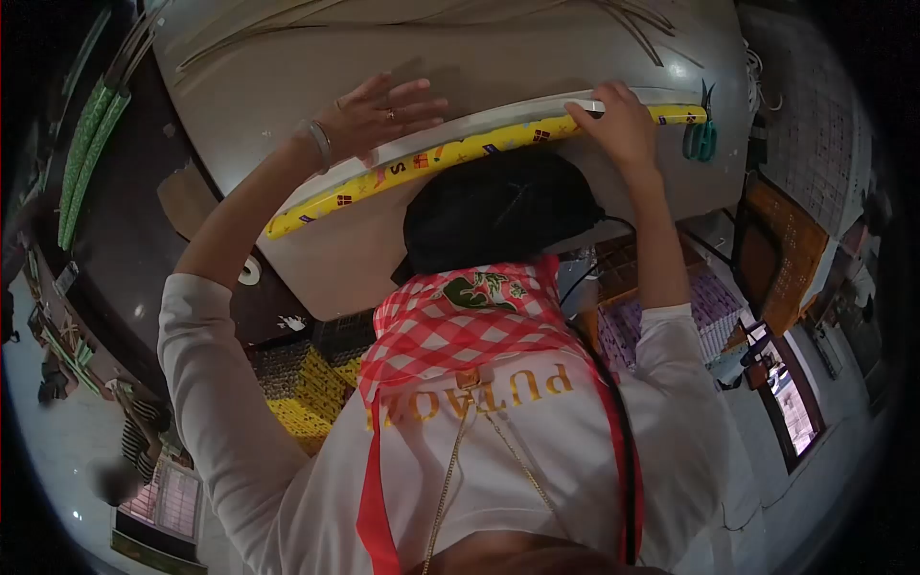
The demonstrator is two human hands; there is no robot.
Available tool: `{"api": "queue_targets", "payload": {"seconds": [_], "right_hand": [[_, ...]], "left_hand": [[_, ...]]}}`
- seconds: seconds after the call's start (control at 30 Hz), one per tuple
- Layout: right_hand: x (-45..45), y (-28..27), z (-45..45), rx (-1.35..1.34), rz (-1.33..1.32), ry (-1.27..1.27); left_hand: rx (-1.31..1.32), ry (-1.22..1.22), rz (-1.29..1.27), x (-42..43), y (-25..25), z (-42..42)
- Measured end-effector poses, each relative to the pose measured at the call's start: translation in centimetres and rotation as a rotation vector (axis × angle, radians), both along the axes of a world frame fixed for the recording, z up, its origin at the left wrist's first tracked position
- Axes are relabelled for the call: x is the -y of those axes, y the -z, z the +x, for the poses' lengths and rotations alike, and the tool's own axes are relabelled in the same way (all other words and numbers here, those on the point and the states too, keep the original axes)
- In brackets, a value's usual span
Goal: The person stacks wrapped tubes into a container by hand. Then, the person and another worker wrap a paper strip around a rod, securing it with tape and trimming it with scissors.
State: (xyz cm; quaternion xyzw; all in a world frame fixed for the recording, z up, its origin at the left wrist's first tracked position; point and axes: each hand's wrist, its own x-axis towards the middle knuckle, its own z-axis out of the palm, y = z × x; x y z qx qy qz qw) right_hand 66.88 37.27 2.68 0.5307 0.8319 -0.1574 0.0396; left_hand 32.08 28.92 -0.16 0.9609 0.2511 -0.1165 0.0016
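A long thin yellow roll (450, 156), printed with small coloured pictures and looking like wrapping paper, lies across the table with a white strip along its far side. My left hand (383, 110) is over the left half of the roll, fingers stretched and spread, holding nothing. Towards the right end, my right hand (618, 125) has its fingers curled over the roll and the white edge, thumb pressed in. Teal-handled scissors (702, 141) rest by the roll's right tip. A black bag-like item (498, 213) sits between the roll and my body.
Long thin strips (383, 21) lie along the far side of the table (316, 278). Green patterned rolls (81, 168) stand at the left. Yellow bundles (302, 393) and purple patterned stacks (709, 307) are below the near edge. A wooden chair (791, 249) stands right; another person (139, 436) is lower left.
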Motion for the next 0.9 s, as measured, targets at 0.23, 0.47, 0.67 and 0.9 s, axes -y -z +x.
{"api": "queue_targets", "payload": {"seconds": [0.23, 0.47, 0.67, 0.9], "right_hand": [[0.7, 0.7, -1.0, 0.086, 0.048, 0.1], [0.6, 0.3, -1.7, 0.134, 0.028, 0.118], [0.8, 0.6, -1.8, 0.145, 0.062, 0.132], [0.8, 0.9, -2.5, 0.242, 0.064, 0.158]], "left_hand": [[-0.073, 0.132, 0.15, -0.2, 0.2, 0.5], [-0.064, 0.177, 0.134, -0.3, 1.1, 0.6], [-0.055, 0.203, 0.15, -0.4, 1.4, 0.5], [-0.135, 0.157, -0.089, -0.5, 0.5, 1.1]]}}
